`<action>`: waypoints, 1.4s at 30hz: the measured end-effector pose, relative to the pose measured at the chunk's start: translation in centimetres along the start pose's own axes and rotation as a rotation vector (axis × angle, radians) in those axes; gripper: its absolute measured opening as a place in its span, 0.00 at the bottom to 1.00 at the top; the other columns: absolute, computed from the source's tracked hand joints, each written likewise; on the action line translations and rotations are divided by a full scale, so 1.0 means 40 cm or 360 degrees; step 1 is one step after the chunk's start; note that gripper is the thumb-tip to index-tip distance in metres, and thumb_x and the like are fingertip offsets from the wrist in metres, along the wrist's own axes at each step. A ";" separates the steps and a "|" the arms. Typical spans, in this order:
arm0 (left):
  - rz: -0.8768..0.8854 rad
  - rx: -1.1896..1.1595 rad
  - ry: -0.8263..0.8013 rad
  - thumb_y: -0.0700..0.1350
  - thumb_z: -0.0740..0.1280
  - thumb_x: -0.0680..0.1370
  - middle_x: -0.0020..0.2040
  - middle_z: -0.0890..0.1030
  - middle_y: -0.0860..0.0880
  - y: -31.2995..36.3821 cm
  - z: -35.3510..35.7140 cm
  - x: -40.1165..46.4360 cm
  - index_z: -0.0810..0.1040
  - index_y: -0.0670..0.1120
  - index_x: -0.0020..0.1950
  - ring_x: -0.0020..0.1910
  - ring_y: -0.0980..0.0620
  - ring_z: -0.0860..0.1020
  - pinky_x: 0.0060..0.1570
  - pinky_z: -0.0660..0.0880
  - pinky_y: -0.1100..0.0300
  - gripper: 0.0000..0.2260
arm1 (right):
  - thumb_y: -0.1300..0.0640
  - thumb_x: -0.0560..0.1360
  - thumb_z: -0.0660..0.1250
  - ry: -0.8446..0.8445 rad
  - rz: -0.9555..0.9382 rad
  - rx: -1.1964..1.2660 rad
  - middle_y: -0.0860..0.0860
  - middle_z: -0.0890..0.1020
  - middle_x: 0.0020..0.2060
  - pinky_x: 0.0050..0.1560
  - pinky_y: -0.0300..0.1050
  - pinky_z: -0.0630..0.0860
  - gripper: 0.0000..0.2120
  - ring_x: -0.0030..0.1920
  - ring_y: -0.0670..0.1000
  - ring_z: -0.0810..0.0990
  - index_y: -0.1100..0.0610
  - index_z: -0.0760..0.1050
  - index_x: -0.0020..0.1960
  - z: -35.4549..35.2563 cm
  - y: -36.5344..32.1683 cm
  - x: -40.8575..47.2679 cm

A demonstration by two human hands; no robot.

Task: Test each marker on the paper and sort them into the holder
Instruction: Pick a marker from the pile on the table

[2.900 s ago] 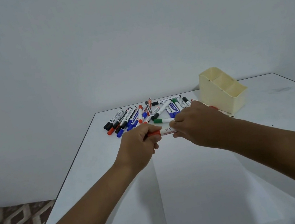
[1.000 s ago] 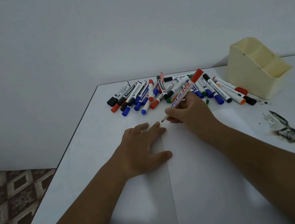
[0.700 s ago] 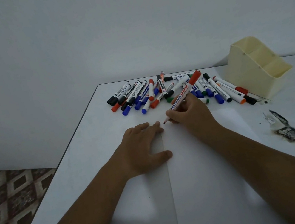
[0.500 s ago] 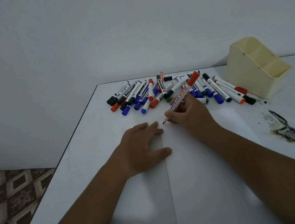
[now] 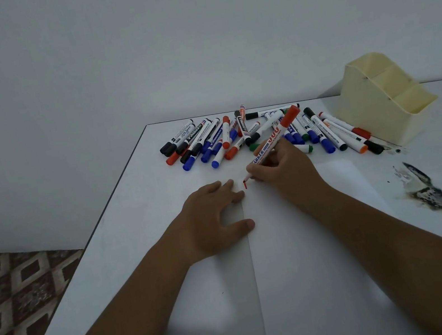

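My right hand (image 5: pixel 282 168) grips a red marker (image 5: pixel 276 137) like a pen, cap posted on its far end, tip down on the white paper (image 5: pixel 303 256). A short red stroke (image 5: pixel 245 186) shows at the tip. My left hand (image 5: pixel 214 218) lies flat on the paper with fingers spread, just left of the tip. A pile of markers (image 5: pixel 226 139) with red, blue, black and green caps lies beyond the hands. The cream holder (image 5: pixel 384 97) stands at the far right, its visible compartments showing no markers.
The white table (image 5: pixel 133 212) ends at a dark edge on the left, with patterned floor (image 5: pixel 17 306) below. A dark burnt-looking stain (image 5: pixel 424 190) marks the table right of the paper. A grey wall rises behind.
The marker was uncapped in both hands earlier; since then my left hand went flat on the paper. The tip has drawn a short red stroke in the last half second.
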State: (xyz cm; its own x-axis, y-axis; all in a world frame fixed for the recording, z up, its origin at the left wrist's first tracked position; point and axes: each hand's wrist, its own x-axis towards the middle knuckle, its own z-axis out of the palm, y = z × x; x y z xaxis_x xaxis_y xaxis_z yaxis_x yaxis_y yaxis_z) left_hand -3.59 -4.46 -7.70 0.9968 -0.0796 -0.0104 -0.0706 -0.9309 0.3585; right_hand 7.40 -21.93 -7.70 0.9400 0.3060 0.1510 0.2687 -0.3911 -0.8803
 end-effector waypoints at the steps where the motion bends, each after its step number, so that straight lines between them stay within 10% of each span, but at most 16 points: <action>1: -0.0005 0.0002 -0.0005 0.64 0.66 0.76 0.79 0.58 0.58 0.002 -0.001 -0.001 0.67 0.58 0.75 0.78 0.58 0.54 0.77 0.54 0.54 0.29 | 0.49 0.74 0.75 -0.0005 -0.0014 -0.0013 0.49 0.85 0.47 0.53 0.46 0.81 0.16 0.48 0.50 0.84 0.52 0.73 0.56 0.000 0.000 0.000; 18: -0.0007 0.0140 -0.0041 0.67 0.63 0.76 0.80 0.57 0.56 0.002 -0.002 0.000 0.65 0.58 0.76 0.78 0.58 0.53 0.78 0.47 0.48 0.30 | 0.53 0.75 0.74 0.0059 -0.0083 -0.0084 0.52 0.82 0.50 0.45 0.35 0.77 0.18 0.50 0.50 0.82 0.57 0.73 0.61 0.003 0.003 -0.009; 27: 0.0076 0.0498 -0.0306 0.77 0.42 0.71 0.79 0.34 0.57 -0.011 0.006 -0.011 0.36 0.60 0.79 0.77 0.57 0.33 0.78 0.40 0.50 0.41 | 0.52 0.75 0.74 0.0073 -0.0090 -0.0067 0.50 0.82 0.49 0.45 0.34 0.76 0.17 0.48 0.48 0.82 0.55 0.73 0.59 0.003 0.000 -0.010; 42: 0.0119 0.0568 -0.0279 0.77 0.41 0.72 0.79 0.34 0.56 -0.012 0.010 -0.010 0.35 0.58 0.79 0.78 0.56 0.34 0.78 0.39 0.50 0.41 | 0.53 0.75 0.73 0.0128 -0.0064 -0.0070 0.50 0.82 0.46 0.43 0.36 0.77 0.16 0.46 0.48 0.82 0.56 0.72 0.58 -0.003 0.001 -0.009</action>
State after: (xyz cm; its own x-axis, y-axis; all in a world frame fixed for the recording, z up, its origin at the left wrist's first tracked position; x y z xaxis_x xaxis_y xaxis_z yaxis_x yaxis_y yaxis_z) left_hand -3.98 -4.11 -8.23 0.9689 -0.1826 -0.1669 -0.1822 -0.9831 0.0178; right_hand 7.08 -22.16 -7.74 0.9415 0.2525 0.2231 0.3141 -0.4182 -0.8523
